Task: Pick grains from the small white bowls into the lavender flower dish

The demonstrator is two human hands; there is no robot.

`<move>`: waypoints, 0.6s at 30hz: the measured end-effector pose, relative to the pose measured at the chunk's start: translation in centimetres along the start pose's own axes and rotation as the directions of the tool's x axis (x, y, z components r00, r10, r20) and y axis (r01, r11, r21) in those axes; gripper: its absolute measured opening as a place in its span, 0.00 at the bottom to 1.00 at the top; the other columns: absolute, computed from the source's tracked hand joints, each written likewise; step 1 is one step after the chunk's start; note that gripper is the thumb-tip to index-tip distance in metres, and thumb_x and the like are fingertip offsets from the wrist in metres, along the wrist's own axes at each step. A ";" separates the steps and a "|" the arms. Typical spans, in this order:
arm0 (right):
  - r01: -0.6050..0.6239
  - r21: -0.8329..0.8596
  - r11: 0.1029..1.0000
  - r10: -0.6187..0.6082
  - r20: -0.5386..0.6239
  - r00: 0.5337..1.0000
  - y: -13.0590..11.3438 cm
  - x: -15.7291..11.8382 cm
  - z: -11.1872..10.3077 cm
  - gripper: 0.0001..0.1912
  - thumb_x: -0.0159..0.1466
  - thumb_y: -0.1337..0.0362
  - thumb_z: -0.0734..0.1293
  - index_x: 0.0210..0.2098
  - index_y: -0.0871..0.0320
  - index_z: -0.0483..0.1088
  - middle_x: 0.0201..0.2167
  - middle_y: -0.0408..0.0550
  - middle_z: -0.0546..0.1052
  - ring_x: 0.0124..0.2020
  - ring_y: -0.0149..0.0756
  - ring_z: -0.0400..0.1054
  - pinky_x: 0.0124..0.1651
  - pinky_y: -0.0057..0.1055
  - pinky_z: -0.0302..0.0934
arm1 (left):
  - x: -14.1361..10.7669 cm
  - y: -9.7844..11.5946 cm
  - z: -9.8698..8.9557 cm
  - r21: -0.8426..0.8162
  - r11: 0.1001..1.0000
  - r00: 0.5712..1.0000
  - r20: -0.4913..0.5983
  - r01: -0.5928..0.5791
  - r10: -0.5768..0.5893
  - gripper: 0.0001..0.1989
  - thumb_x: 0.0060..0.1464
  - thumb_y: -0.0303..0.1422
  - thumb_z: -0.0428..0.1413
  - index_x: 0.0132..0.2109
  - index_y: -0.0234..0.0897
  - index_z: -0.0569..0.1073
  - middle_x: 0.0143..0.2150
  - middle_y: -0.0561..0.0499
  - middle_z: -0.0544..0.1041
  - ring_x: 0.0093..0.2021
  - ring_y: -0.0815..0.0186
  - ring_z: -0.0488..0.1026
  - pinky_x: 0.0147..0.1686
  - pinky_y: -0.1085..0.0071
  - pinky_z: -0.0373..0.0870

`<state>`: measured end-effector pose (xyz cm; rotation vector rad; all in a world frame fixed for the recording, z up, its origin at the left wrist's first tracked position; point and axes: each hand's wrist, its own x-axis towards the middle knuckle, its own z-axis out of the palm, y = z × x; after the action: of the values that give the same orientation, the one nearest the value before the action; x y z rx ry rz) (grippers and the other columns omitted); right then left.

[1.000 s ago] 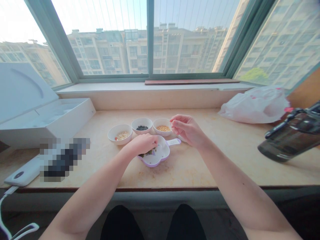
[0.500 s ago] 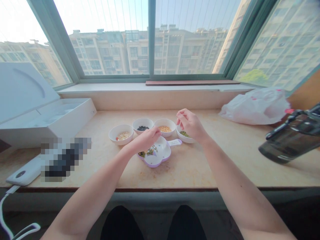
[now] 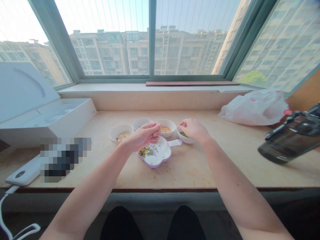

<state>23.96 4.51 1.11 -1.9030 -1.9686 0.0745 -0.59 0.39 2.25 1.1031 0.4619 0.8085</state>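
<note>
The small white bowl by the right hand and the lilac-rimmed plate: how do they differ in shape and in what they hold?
The small white bowl is round and deep, while the lilac-rimmed plate is shallow, lobed and has a handle. The bowl holds a small heap of green grains; the plate holds green and yellow grains, spread on one side. The fingers of the right hand reach into the bowl, not the plate. Both are white inside and stand on the windowsill.
</note>
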 end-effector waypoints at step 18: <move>0.199 0.860 0.469 -0.287 -0.065 0.956 -4.9 -3.3 1.7 0.20 0.54 0.50 0.77 0.39 0.57 0.81 0.28 0.46 0.80 0.22 0.32 0.71 0.24 0.29 0.65 | 0.9 -1.4 -0.2 -0.013 1.000 0.996 -0.087 -0.004 0.003 0.16 0.56 0.38 0.66 0.34 0.35 0.66 0.25 0.59 0.58 0.23 0.77 0.54 0.24 0.77 0.51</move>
<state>18.75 1.41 0.27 -0.9329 -1.6957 0.9102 0.32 0.89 0.99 1.0598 0.5274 0.8639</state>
